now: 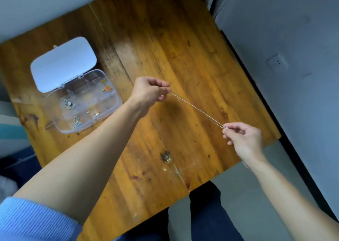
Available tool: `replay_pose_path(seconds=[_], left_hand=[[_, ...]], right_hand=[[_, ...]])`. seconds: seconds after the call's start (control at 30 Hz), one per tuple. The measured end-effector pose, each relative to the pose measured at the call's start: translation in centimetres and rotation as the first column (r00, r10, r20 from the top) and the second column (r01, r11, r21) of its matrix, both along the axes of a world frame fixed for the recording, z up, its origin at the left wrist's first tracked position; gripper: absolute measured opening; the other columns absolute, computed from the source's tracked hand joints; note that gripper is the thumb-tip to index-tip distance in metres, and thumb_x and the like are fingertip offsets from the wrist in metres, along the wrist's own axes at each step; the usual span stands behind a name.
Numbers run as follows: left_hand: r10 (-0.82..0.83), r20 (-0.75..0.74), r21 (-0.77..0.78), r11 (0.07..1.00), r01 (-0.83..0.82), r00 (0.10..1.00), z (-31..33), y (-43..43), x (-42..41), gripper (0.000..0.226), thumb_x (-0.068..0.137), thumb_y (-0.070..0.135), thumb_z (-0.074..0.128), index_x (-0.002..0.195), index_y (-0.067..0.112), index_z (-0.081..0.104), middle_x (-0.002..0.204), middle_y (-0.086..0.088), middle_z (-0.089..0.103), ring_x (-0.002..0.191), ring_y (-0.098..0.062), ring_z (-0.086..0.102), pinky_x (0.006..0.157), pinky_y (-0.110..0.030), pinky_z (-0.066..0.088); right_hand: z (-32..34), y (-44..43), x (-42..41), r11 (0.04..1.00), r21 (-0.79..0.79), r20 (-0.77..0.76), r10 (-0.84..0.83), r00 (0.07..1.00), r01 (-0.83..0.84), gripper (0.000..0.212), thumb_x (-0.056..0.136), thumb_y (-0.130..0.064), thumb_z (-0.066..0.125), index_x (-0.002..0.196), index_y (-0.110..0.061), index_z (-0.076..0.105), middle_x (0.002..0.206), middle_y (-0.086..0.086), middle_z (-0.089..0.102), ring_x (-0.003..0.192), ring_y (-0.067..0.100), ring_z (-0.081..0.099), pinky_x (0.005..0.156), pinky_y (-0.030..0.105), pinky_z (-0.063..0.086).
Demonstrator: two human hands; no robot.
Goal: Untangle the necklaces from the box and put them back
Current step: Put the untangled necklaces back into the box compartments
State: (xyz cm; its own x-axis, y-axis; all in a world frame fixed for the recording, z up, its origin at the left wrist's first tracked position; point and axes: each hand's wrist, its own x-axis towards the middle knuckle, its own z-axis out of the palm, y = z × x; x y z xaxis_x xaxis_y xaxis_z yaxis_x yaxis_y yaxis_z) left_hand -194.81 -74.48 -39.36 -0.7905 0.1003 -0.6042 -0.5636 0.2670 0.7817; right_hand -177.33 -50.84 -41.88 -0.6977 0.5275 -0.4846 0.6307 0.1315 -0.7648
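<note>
Worktop (165, 39): worn, stained wood planks
Room: grey wall with socket (277, 62)
Left hand (148, 92), right hand (244, 139): each pinches one end of a taut necklace (198, 109)
Box (82, 101): open, left

Worn wooden table (165, 39), grey wall (293, 29), socket (277, 62)

The taut necklace chain (198, 109) spans mid-tabletop (165, 39); beyond it the wood lies bare, while the open compartment box (82, 101) blocks the left side.
</note>
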Motion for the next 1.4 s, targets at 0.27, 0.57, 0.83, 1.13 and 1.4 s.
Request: replay_pose_path(seconds=[0.27, 0.57, 0.83, 1.13, 1.4], left_hand=[[-0.158, -0.19, -0.221, 0.968, 0.115, 0.969, 0.3, 13.5, -6.3, 0.016, 0.083, -0.005, 0.063, 0.079, 0.01, 0.07, 0.076, -0.009, 0.067, 0.071, -0.021, 0.064, 0.058, -0.03, 0.056], [-0.556, -0.301, -0.594, 0.745, 0.304, 0.775, -3.4, 20.2, -7.1, 0.016, 0.091, 0.005, 0.059, 0.099, 0.011, 0.071, 0.107, -0.005, 0.067, 0.098, -0.017, 0.062, 0.081, -0.025, 0.052], [-0.61, -0.33, -0.65, 0.7, 0.295, 0.72, -3.6, 19.7, -7.5, 0.011, 0.088, 0.013, 0.067, 0.098, 0.012, 0.07, 0.099, -0.006, 0.068, 0.091, -0.02, 0.064, 0.071, -0.025, 0.048], [-0.347, -0.369, -0.644, 0.764, 0.033, 0.862, 0.4, 10.5, -6.2, 0.018, 0.09, 0.019, 0.065, 0.106, 0.012, 0.069, 0.098, -0.006, 0.068, 0.083, -0.02, 0.063, 0.072, -0.032, 0.055], [-0.027, -0.437, -0.573, 0.778, -0.256, 0.899, 2.9, -5.3, -1.9, 0.014, 0.089, 0.022, 0.066, 0.097, 0.012, 0.072, 0.086, -0.004, 0.07, 0.077, -0.015, 0.063, 0.069, -0.023, 0.053]], right_hand=[[-0.5, 8.6, -3.4, 0.981, 0.097, 0.088, 0.162, 0.983, -0.17, 0.011, 0.079, -0.018, 0.076, 0.072, -0.026, 0.073, 0.068, -0.01, 0.071, 0.064, 0.008, 0.064, 0.058, 0.028, 0.052], [-1.6, 10.4, -3.5, 0.782, 0.352, 0.206, 0.472, 0.857, -0.515, 0.003, 0.08, -0.024, 0.076, 0.081, -0.022, 0.073, 0.081, -0.011, 0.068, 0.066, 0.004, 0.059, 0.054, 0.023, 0.049], [-1.4, 11.5, -3.8, 0.737, 0.362, 0.229, 0.524, 0.82, -0.572, 0.016, 0.078, -0.036, 0.078, 0.075, -0.023, 0.068, 0.065, -0.015, 0.062, 0.059, 0.003, 0.057, 0.051, 0.026, 0.049], [1.3, 7.7, -8.8, 0.713, 0.373, 0.124, 0.595, 0.794, -0.593, 0.01, 0.08, -0.034, 0.074, 0.082, -0.025, 0.069, 0.068, -0.015, 0.06, 0.061, 0.007, 0.056, 0.053, 0.03, 0.05], [2.6, -6.5, -14.9, 0.581, 0.305, 0.048, 0.782, 0.622, -0.754, 0.01, 0.079, -0.034, 0.073, 0.082, -0.025, 0.071, 0.066, -0.012, 0.062, 0.066, 0.015, 0.059, 0.061, 0.026, 0.044]])
